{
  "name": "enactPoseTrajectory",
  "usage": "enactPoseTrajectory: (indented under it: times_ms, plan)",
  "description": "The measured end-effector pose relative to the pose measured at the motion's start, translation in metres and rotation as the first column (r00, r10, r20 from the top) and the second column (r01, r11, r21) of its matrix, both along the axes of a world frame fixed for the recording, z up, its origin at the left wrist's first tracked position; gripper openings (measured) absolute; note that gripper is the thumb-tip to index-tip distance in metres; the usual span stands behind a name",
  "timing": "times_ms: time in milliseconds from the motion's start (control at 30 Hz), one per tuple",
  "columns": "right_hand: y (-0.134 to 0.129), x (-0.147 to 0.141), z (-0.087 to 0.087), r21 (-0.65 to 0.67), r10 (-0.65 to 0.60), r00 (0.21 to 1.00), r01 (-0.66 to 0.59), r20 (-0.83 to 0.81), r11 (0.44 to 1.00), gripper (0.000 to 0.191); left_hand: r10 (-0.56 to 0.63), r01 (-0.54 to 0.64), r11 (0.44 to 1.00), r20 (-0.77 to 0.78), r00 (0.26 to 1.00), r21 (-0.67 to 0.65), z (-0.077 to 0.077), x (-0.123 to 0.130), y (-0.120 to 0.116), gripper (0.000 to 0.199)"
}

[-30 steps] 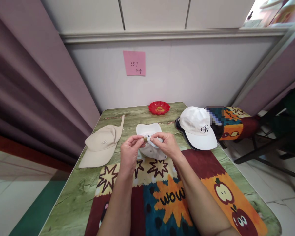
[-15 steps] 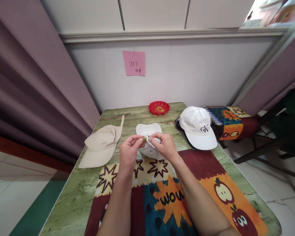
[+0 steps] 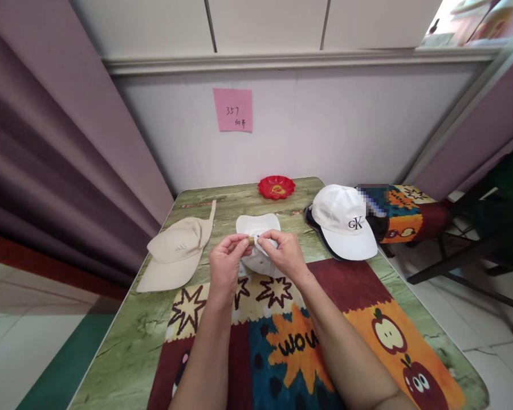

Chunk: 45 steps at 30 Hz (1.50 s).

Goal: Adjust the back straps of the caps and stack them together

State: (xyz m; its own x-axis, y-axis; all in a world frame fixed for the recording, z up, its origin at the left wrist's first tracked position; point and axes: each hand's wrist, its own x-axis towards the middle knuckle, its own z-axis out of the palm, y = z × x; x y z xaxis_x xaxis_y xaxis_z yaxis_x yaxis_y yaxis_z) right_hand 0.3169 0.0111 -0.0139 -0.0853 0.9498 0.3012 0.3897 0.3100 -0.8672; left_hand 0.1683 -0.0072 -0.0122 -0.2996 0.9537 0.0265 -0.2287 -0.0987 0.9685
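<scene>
A white cap (image 3: 257, 222) lies in front of me in the middle, its brim toward the wall and its crown partly covered by my hands. Above its near side, my left hand (image 3: 224, 263) pinches a small brass-coloured buckle (image 3: 251, 241) between thumb and fingertips. Close beside it, my right hand (image 3: 289, 254) is closed in a pinch on what looks like the cap's white strap (image 3: 256, 240). The two sets of fingertips almost meet. Whether the strap passes through the buckle is too small to make out.
On the left of the table (image 3: 111, 347) lies a beige cap (image 3: 175, 250) with its strap sticking up. At right, another white cap (image 3: 337, 210) with black letters rests on a dark cap (image 3: 326, 244). A red scalloped dish (image 3: 263, 189) stands at the back. A patterned mat (image 3: 363, 285) lies nearest me.
Almost nothing differs. Both hands stay at the cap's strap and buckle, with only a very slight shift of the fingers and wrists.
</scene>
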Motion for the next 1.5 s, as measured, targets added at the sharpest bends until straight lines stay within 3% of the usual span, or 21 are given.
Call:
enactPoseTrajectory:
  times_ms: [300, 600, 900, 1200, 1500]
  plan:
    - [-0.001, 0.0, 0.001, -0.002, 0.004, 1.0, -0.004, 0.018, 1.0, 0.02, -0.028, 0.029, 0.999, 0.053, 0.998, -0.031, -0.002, 0.0, 0.001, 0.033]
    - [-0.001, 0.001, 0.001, 0.015, -0.006, 0.998, 0.005, 0.067, 1.0, 0.02, -0.062, 0.062, 0.997, 0.002, 0.998, -0.038, -0.001, 0.001, -0.001, 0.031]
    - [0.003, 0.008, 0.001, -0.031, 0.053, 0.998, -0.053, 0.02, 0.998, 0.021, -0.001, 0.004, 0.999, 0.071, 0.997, -0.042, -0.004, -0.008, 0.004, 0.033]
    - [0.002, 0.006, 0.001, -0.008, 0.032, 0.999, -0.032, -0.005, 0.999, 0.019, -0.131, 0.145, 0.987, 0.182, 0.975, -0.065, -0.003, -0.007, 0.002, 0.032]
    - [0.0, 0.006, 0.005, 0.011, 0.048, 0.998, -0.049, 0.047, 0.999, 0.021, -0.171, 0.19, 0.978, 0.199, 0.965, -0.08, -0.001, -0.01, 0.001, 0.035]
